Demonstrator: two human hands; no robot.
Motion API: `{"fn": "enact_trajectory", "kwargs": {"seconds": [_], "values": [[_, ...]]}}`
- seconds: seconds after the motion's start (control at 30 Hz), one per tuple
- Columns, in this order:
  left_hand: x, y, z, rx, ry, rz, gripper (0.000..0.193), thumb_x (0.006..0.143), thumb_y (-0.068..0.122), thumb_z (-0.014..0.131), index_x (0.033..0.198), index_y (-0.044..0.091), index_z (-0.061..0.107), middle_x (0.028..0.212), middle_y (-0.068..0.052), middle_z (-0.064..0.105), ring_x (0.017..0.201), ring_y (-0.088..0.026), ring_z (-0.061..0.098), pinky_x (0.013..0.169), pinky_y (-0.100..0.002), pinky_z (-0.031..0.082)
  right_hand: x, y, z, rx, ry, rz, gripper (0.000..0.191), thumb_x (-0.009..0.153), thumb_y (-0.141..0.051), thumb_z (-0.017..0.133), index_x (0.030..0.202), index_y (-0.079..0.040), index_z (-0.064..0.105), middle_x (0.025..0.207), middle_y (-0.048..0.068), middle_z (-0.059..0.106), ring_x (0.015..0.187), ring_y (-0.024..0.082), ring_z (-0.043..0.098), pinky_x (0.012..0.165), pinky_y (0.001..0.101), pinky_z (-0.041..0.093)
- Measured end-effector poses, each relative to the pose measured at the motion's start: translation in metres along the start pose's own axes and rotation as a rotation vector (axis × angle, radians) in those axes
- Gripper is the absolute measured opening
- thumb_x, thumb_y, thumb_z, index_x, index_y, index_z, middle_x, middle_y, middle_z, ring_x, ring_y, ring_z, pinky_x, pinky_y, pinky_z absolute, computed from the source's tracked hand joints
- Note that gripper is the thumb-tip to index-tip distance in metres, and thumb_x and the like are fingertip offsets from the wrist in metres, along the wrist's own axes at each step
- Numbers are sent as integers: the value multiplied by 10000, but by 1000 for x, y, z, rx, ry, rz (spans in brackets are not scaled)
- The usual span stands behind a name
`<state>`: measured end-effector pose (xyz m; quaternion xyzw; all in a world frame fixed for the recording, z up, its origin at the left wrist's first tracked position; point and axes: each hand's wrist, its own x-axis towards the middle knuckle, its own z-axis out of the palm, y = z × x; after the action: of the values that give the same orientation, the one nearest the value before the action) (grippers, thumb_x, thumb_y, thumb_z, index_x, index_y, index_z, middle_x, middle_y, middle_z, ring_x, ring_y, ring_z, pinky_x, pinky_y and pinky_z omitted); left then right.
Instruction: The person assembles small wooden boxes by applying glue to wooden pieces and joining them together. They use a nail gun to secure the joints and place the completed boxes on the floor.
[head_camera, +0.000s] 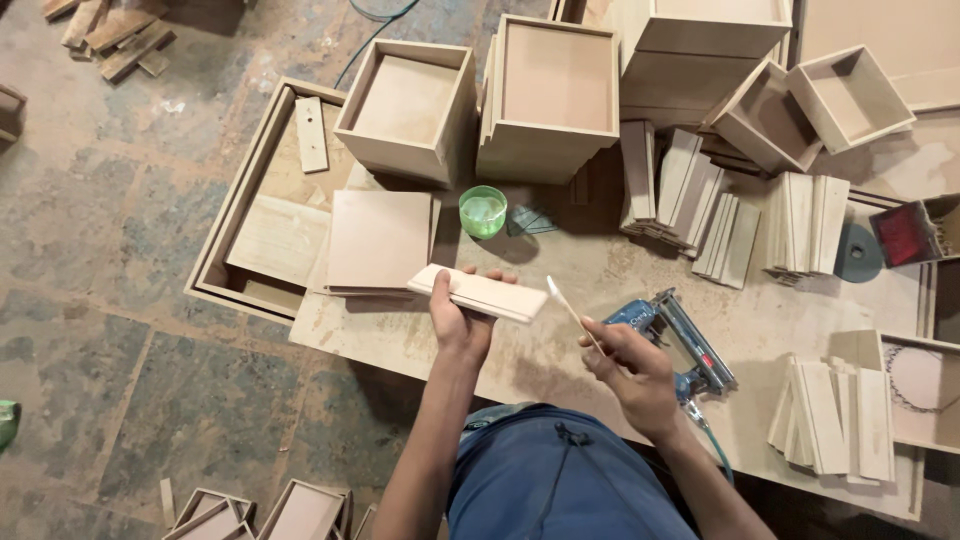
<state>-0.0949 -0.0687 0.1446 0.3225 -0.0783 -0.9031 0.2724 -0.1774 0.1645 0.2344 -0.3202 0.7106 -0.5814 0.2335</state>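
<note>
My left hand (458, 322) grips a stack of thin pale wooden slats (480, 293), held flat above the work board (560, 330). My right hand (630, 370) pinches a slim white stick (570, 308) that points up and left, its tip close to the right end of the slats. A green plastic cup (483, 211) with pale liquid stands just beyond the slats. A blue nail gun (675, 335) lies right beside my right hand.
Two open wooden boxes (410, 105) (552, 95) stand at the back, with smaller boxes (815, 105) to the right. Bundles of slats (690, 195) (835, 415) lie on the board. A square panel stack (378, 240) and a shallow frame (245, 200) sit left. Scrap wood lies on the tiled floor.
</note>
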Motion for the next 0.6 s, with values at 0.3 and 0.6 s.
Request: {"fn": "enact_trajectory", "kwargs": {"seconds": [0.3,0.6], "values": [[-20,-5,16,-399,-79,7,455,1052,403,430,1059,-38,540,1102,-256,637,1145,-434,626,1084,-529,492,-3,-18,14,-304,148,-266,414,818,-47,817,1220,-82,728,1057,46,655,689,68,589,561,238,497],[-40,-11,32,-388,-161,24,455,1021,438,547,1104,-8,571,1102,-212,647,1132,-390,630,1099,-528,476,9,-24,19,-370,127,-307,417,867,-94,792,1277,-119,716,1041,40,646,751,74,607,556,211,524]]}}
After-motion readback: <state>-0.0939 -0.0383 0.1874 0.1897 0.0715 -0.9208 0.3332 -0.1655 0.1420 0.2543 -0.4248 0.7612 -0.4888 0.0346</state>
